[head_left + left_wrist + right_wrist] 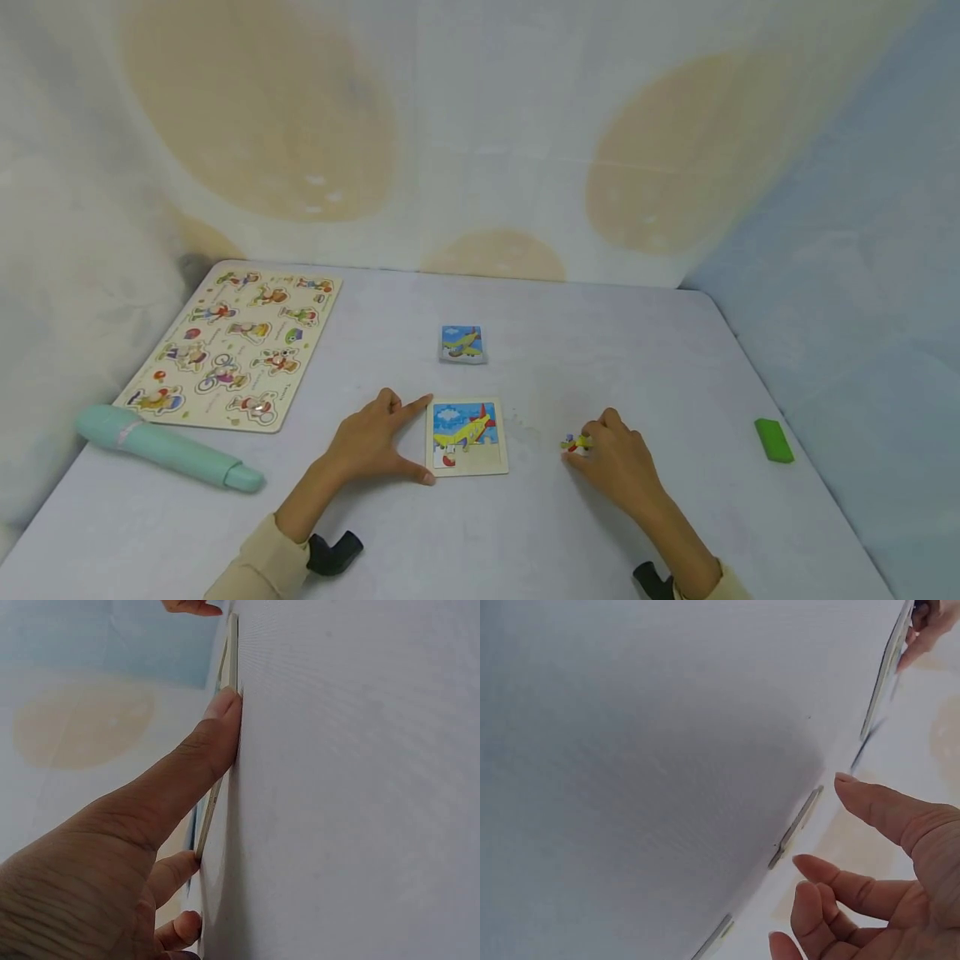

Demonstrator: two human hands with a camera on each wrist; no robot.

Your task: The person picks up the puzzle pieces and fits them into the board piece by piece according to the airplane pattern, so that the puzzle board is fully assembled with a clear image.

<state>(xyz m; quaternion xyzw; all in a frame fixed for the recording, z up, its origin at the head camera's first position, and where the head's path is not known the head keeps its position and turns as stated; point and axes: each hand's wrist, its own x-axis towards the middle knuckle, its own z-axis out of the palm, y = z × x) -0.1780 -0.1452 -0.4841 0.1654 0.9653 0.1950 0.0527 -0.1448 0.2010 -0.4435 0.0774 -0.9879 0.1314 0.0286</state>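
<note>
My left hand [369, 442] is spread at the left side of a square wooden puzzle board [495, 460]. Its index fingertip is at the top left corner and its thumb at the bottom left corner, holding the board flat between them. The board shows a yellow plane on blue sky, with bare wood at the lower right. My right hand [621, 458] is over a few small colourful puzzle pieces [576, 443] on the table. In the right wrist view, its thumb and index finger stand apart on either side of flat pieces [796, 825].
Beyond the board lies a small square plane picture [462, 345]. At the left are a large puzzle board [247, 350] with many figures and a mint-green stick-shaped object [165, 447]. A green block [773, 440] sits near the right table edge. Curtains hang around the table.
</note>
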